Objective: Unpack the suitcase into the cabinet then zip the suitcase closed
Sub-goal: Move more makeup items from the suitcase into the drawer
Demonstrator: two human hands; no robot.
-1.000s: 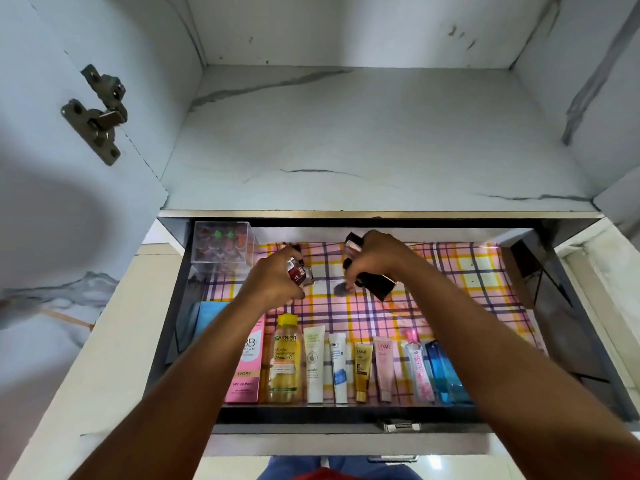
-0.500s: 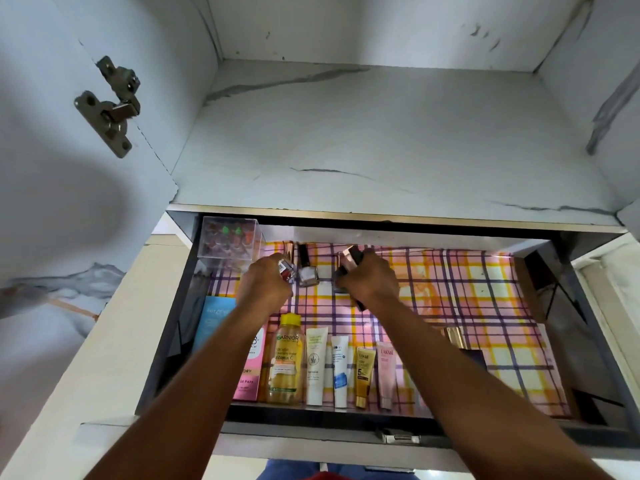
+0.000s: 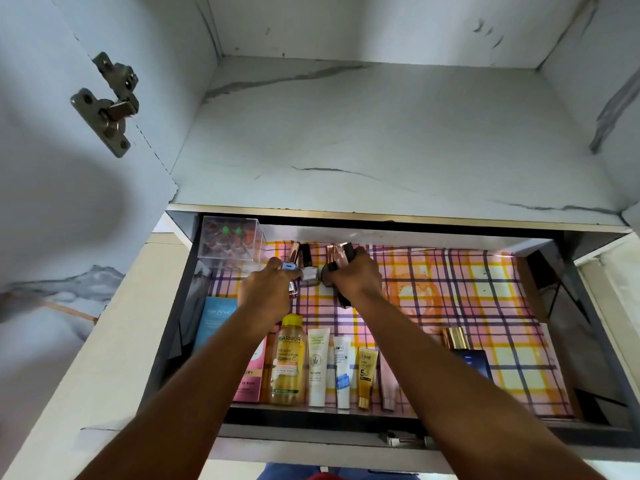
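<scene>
Two hands reach into an open cabinet drawer (image 3: 180, 306) lined with pink and yellow plaid paper, placing small cosmetics at its back.

The left hand (image 3: 266, 292) has its fingers curled round small bottles, one with a blue cap; how they point is unclear. The right hand (image 3: 356, 278) grips a bundle of dark and rose-gold tubes (image 3: 341, 259), their long axes running from the near edge towards the back wall. Between the hands a nail polish bottle (image 3: 309, 268) stands upright. A clear box (image 3: 230, 239) sits in the back left corner. Along the front lie a yellow Garnier bottle (image 3: 289, 362) and several tubes, caps towards the back.
</scene>
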